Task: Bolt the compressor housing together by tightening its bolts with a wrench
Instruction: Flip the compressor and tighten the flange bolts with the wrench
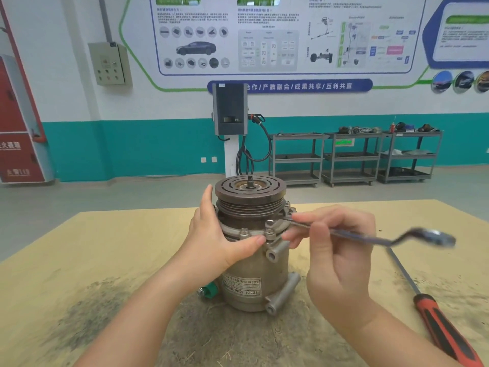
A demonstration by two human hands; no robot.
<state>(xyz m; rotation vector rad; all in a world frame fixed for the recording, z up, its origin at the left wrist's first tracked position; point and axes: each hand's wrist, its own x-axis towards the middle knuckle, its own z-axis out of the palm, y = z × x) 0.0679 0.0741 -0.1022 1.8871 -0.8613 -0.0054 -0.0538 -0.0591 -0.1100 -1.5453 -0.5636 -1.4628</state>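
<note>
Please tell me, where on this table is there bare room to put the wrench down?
Bare table lies left of the compressor, beyond the left hand. A smaller patch lies at the far right corner, beyond the wrench. It is crowded on the near right, where the right hand works and the screwdriver lies.
</note>
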